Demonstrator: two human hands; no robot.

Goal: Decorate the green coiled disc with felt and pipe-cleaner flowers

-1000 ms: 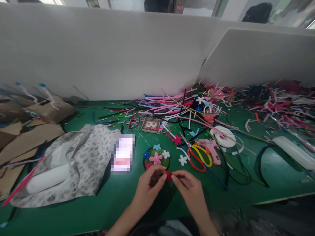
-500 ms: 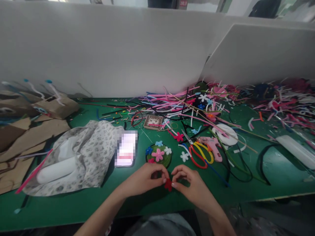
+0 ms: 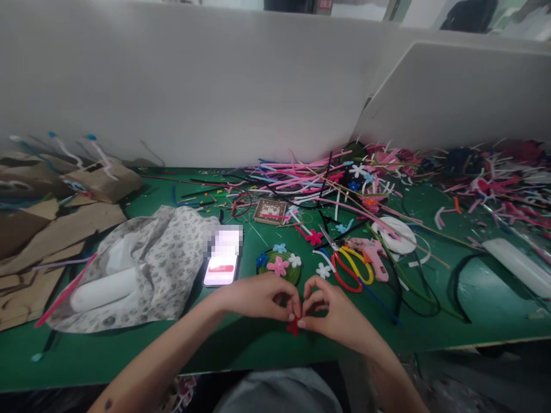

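Between my two hands is a small red flower (image 3: 293,327), pinched at the fingertips above the front of the green table. My left hand (image 3: 267,297) grips it from the left with thumb and forefinger. From the right, the thumb and bent fingers of my right hand (image 3: 325,310) press on its edge. Just beyond my left hand lies a round green coil (image 3: 293,277) bearing pink, white and blue flowers, its near edge hidden by that hand. A loose white flower (image 3: 322,270) lies past my right hand.
Red-and-yellow-handled scissors (image 3: 348,278) and a pink glue gun (image 3: 376,258) lie to the right. A phone (image 3: 220,274) and patterned cloth (image 3: 172,264) are left. Pipe cleaners (image 3: 297,178) pile up at the back, near a white ribbon roll (image 3: 394,235). Cardboard pieces (image 3: 81,229) fill the far left.
My hands have drawn slightly closer together around the red flower, and the right fingers have curled in nearer to the left. The whole view has shifted a little.
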